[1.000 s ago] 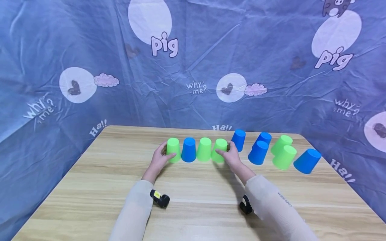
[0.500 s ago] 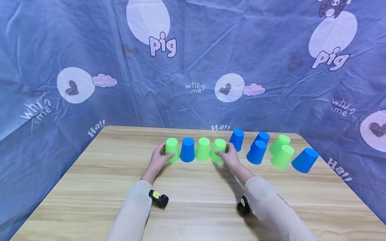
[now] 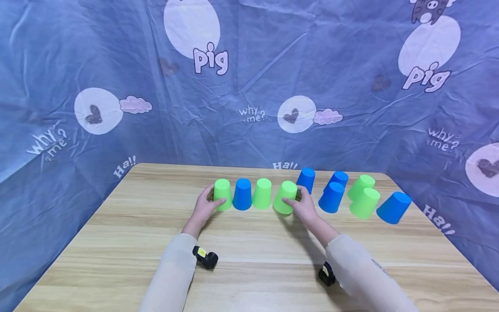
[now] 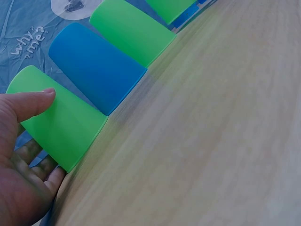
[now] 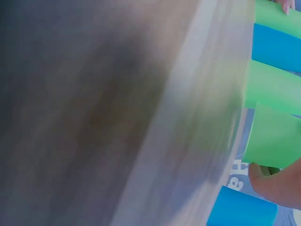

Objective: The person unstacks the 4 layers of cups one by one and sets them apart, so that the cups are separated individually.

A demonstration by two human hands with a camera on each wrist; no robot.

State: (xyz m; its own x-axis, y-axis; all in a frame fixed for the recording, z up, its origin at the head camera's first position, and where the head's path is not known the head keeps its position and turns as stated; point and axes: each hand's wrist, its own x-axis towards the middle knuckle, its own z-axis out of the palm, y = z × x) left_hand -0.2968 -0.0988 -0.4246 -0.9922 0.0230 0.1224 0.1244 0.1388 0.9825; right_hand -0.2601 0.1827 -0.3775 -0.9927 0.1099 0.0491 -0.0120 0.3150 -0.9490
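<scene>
Four upside-down plastic cups form a row in the head view, though I count them only as several. My left hand (image 3: 204,206) holds the leftmost green cup (image 3: 222,190), thumb across its front and fingers around its far side. Beside it stand a blue cup (image 3: 242,195) and another green cup (image 3: 262,194), untouched. At the row's right end, my right hand (image 3: 306,210) grips a green cup (image 3: 284,195), which leans slightly and sits apart from its neighbour. Whether its rim touches the table is unclear. The left wrist view shows my thumb pressed on the left green cup (image 4: 61,127).
Right of my right hand stand more upside-down cups: a blue cup (image 3: 306,178) at the back, a blue pair (image 3: 331,198), a green pair (image 3: 365,204) and a blue cup (image 3: 394,208) farthest right. Patterned blue cloth (image 3: 249,86) hangs behind the wooden table (image 3: 249,277).
My right hand has shifted slightly right and nearer with its green cup, widening the gap to the neighbouring green cup. My left hand has stayed in place on its cup.
</scene>
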